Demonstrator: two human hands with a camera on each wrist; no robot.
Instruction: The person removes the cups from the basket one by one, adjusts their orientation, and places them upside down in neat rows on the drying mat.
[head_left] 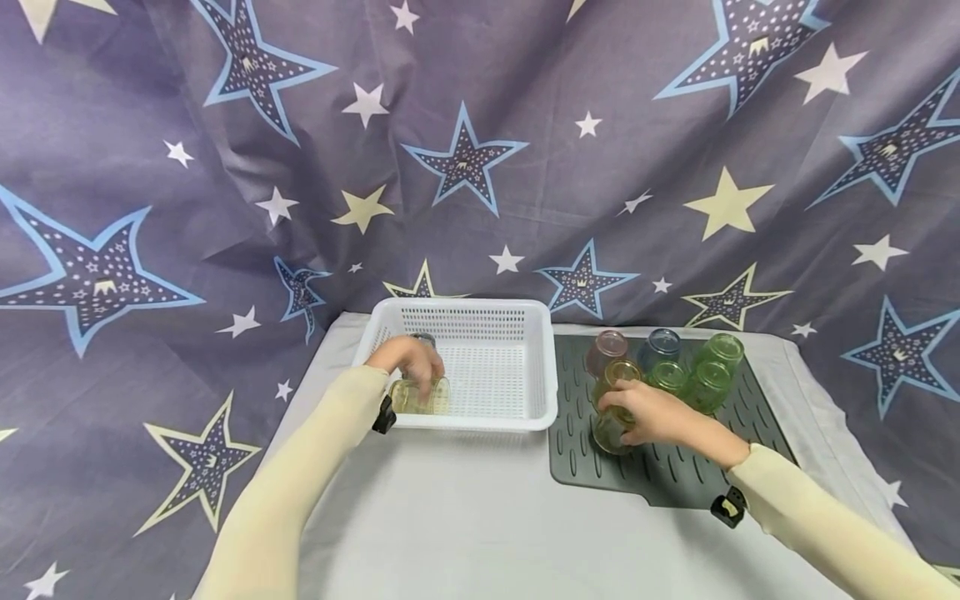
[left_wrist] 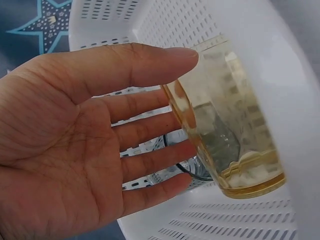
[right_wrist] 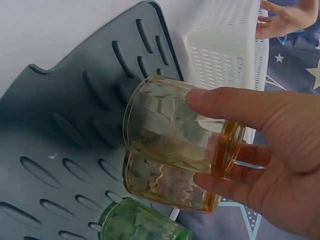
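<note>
Right hand (head_left: 654, 410): pinching amber tumbler (right_wrist: 175, 120) near its base, over grey drying mat (head_left: 615, 475) — rim matward, presumably for draining. Left hand (head_left: 411, 360): fingers extended, thumb wide, at second amber tumbler (left_wrist: 245, 125), sideways in white perforated basket (head_left: 495, 423).

Free room from above in the right part of the white basket (head_left: 547, 371), mid-frame; its left part was taken by the left hand (head_left: 411, 360) and a yellow glass (head_left: 437, 400). Basket's front wall blocked low entry from lower centre. Dark mat (head_left: 581, 468) left a passable strip right of the basket. At centre right, green glasses (head_left: 667, 377) crowded the right hand (head_left: 652, 410). Star curtain (head_left: 480, 242) closed off the back.
</note>
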